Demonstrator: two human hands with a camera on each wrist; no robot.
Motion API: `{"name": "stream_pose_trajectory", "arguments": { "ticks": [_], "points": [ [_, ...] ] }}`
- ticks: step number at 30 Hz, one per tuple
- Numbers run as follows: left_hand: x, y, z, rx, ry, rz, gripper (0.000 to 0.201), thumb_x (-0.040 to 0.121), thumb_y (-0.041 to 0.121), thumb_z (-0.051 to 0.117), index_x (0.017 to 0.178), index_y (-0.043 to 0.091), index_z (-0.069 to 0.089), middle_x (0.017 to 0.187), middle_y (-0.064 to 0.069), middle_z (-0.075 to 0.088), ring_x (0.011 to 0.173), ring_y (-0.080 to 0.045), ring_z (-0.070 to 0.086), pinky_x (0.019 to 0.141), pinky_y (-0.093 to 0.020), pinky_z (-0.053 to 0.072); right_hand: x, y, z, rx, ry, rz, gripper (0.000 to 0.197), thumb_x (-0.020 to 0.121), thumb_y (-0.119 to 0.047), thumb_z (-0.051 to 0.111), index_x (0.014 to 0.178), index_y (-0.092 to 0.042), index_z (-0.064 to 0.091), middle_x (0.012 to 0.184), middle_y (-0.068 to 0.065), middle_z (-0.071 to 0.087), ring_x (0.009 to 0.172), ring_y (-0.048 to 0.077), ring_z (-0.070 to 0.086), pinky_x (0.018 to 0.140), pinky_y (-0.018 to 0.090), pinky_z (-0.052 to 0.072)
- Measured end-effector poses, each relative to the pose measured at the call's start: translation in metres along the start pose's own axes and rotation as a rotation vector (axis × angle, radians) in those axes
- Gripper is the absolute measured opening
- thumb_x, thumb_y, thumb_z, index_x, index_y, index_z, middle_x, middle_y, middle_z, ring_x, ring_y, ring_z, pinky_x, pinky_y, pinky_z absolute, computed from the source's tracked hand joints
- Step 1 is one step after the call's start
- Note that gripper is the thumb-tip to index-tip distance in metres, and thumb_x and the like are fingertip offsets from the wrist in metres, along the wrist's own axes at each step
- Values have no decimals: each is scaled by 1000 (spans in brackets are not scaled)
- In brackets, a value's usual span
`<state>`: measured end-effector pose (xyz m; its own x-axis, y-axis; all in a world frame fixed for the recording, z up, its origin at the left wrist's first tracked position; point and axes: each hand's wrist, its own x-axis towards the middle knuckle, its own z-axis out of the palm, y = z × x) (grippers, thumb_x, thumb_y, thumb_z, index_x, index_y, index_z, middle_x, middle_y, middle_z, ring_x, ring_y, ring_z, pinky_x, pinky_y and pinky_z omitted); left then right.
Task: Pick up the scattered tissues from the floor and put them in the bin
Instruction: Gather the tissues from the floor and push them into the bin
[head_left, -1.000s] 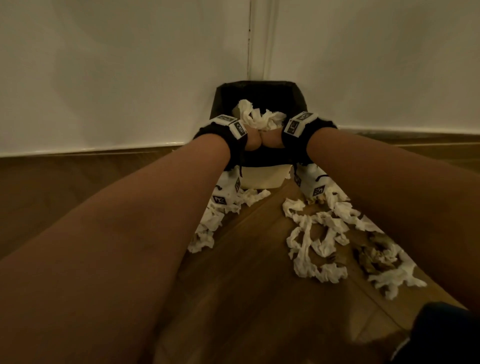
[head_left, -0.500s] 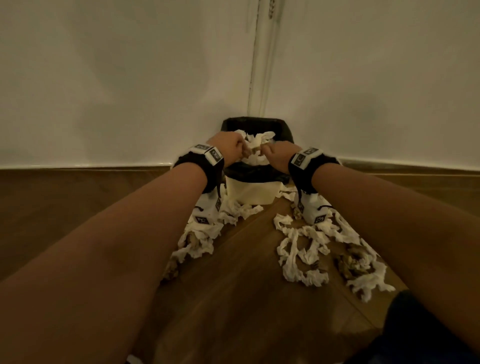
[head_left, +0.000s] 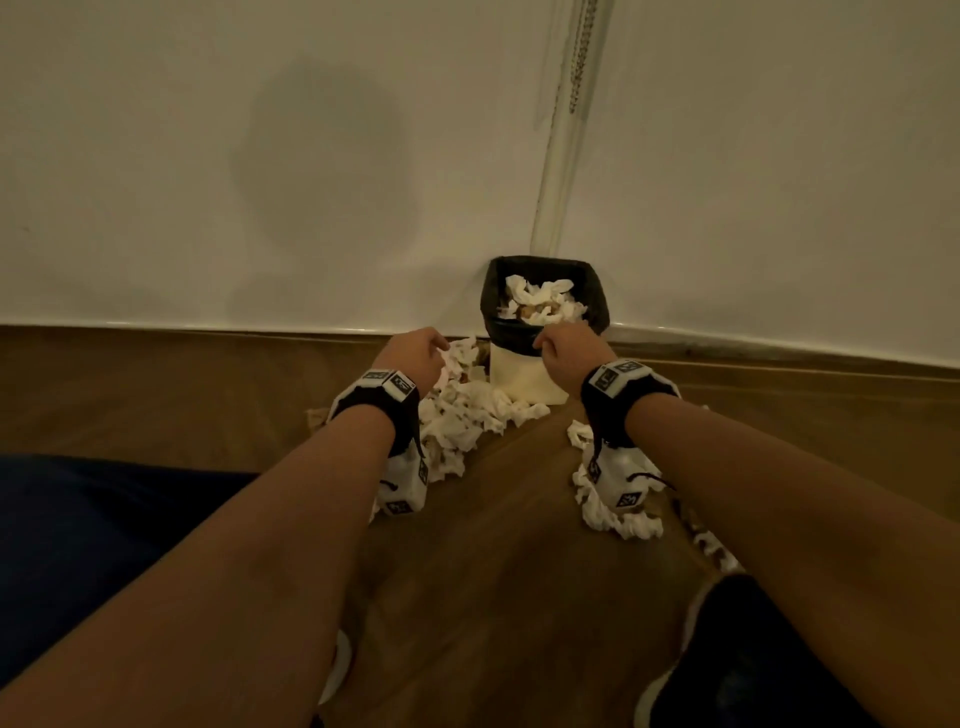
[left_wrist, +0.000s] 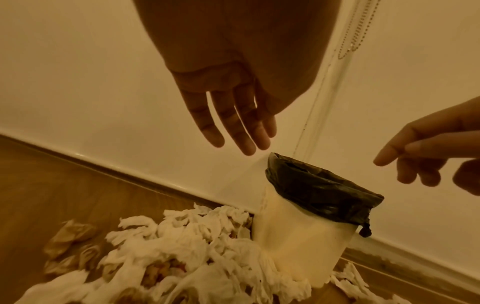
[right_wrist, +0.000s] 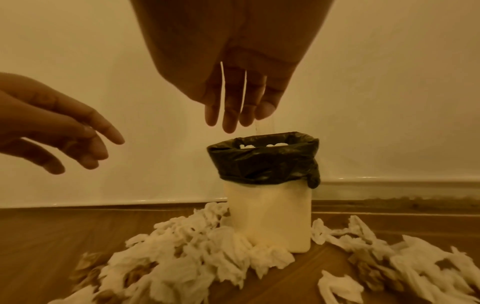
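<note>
A small white bin (head_left: 524, 376) with a black liner (head_left: 597, 301) stands in the wall corner, and crumpled tissues (head_left: 537, 299) fill its top. My left hand (head_left: 415, 353) hangs empty over the tissue pile (head_left: 462, 410) left of the bin, fingers straight in the left wrist view (left_wrist: 231, 131). My right hand (head_left: 563, 345) is empty in front of the bin's rim, fingers relaxed (right_wrist: 233, 115) above the liner (right_wrist: 262, 162). More tissues (head_left: 618, 514) lie on the floor to the right, under my right forearm.
White walls meet at the corner behind the bin, with a vertical pipe (head_left: 558, 156) and a bead chain (head_left: 582, 52). The floor (head_left: 493, 597) is brown wood. My dark-clothed knees (head_left: 78, 530) and a shoe (head_left: 748, 665) sit near the bottom edge.
Both hands let go of the tissue wad into the bin and drew back towards me and apart. They are now empty, and the camera has pulled away from the bin.
</note>
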<state>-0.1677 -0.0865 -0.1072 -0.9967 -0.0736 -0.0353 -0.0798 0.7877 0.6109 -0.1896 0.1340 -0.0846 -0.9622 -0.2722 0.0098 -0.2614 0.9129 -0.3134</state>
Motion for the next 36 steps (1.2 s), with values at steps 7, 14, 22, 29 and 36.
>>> {"name": "stream_pose_trajectory", "arguments": {
  "ticks": [7, 14, 22, 29, 36],
  "points": [
    [-23, -46, 11, 7, -22, -162, 30, 92, 12, 37, 104, 20, 63, 108, -7, 66, 92, -23, 63, 71, -30, 51, -6, -44, 44, 12, -168, -80, 30, 98, -20, 36, 115, -13, 58, 116, 12, 61, 103, 28, 57, 83, 34, 45],
    [-60, -132, 53, 161, -174, -364, 27, 95, 12, 40, 112, 15, 61, 126, -11, 57, 108, -28, 56, 82, -33, 46, 3, -69, 114, 47, -415, -73, 29, 97, -18, 38, 120, -16, 56, 115, 12, 60, 99, 29, 59, 74, 31, 44],
    [-74, -160, 94, 257, -283, -455, 39, 91, 30, 54, 128, 23, 45, 141, -12, 27, 128, -35, 33, 101, -43, 39, 16, -79, 190, 49, -622, -61, 28, 97, -19, 42, 119, -10, 57, 116, 13, 60, 100, 29, 58, 73, 30, 43],
    [-64, -163, 124, 169, -279, -647, 48, 82, 57, 56, 119, 30, 44, 138, -10, 19, 127, -41, 23, 102, -52, 30, 23, -72, 217, 145, -597, 8, 28, 97, -15, 41, 111, -3, 61, 95, 14, 62, 87, 31, 57, 71, 33, 45],
    [-60, -160, 149, -159, -202, -751, 29, 88, 32, 60, 106, 11, 49, 126, -14, 38, 102, -32, 49, 81, -34, 42, 27, -72, 232, 156, -501, 25, 28, 97, -17, 38, 105, -6, 63, 100, 15, 64, 80, 26, 55, 65, 27, 38]
  ]
}}
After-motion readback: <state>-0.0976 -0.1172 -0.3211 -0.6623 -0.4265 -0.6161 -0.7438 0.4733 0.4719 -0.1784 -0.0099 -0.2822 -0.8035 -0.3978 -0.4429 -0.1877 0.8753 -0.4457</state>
